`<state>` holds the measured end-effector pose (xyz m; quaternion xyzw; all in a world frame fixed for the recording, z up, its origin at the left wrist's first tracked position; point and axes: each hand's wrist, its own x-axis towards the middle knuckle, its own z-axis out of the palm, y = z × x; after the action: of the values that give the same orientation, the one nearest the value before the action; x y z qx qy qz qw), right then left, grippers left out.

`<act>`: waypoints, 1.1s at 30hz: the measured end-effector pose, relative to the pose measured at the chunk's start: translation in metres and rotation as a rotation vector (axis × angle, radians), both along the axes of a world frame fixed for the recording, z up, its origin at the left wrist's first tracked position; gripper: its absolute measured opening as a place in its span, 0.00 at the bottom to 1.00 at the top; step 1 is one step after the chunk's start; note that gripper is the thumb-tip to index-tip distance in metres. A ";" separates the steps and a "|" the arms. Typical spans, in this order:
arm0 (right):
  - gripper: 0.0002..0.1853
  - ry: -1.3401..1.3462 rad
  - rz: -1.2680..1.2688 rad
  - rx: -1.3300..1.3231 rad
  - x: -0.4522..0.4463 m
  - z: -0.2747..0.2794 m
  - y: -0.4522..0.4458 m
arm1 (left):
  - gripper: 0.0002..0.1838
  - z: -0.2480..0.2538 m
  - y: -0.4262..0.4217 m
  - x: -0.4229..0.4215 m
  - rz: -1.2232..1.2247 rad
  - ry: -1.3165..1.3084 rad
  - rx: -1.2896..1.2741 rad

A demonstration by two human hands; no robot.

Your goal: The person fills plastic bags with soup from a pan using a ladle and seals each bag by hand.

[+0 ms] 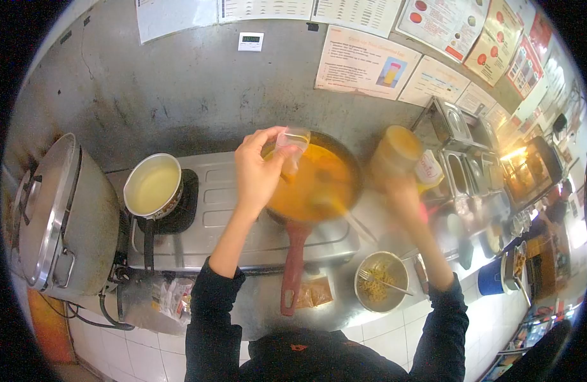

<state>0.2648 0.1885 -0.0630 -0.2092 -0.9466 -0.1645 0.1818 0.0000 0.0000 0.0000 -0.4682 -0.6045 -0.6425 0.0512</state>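
Above a large pan (319,181) of orange sauce, my left hand (258,167) holds a small clear plastic cup (291,149) tilted, its fingers wrapped round it. The pan's red handle (293,274) points toward me, and a spatula (360,226) rests in the sauce. To the right of the pan, my right hand (398,191) is smeared by motion, closed on a round container (398,149) with a yellowish-brown top. Beyond that hand stands a white bottle (428,170). A bowl of noodles (381,282) with a fork in it sits nearer me.
A small pot (153,184) of pale liquid sits on the left burner, beside a big lidded metal pot (70,216). Flat packets (314,291) lie at the front edge. Metal containers (458,169) stand at the right, and a blue tub (491,278) is farther right.
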 end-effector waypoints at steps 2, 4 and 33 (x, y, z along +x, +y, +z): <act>0.23 0.090 -0.031 0.041 -0.003 0.025 -0.014 | 0.15 -0.001 0.001 0.004 -0.021 -0.007 -0.021; 0.24 0.158 -0.014 0.023 -0.010 0.031 -0.019 | 0.14 -0.002 0.005 0.001 -0.065 -0.008 -0.010; 0.11 0.085 0.345 -0.227 -0.015 0.006 -0.043 | 0.16 0.005 -0.001 0.005 -0.142 -0.088 0.067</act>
<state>0.2501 0.1459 -0.0566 -0.0699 -0.9723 -0.0143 0.2226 0.0047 -0.0012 0.0050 -0.4793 -0.5496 -0.6842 -0.0056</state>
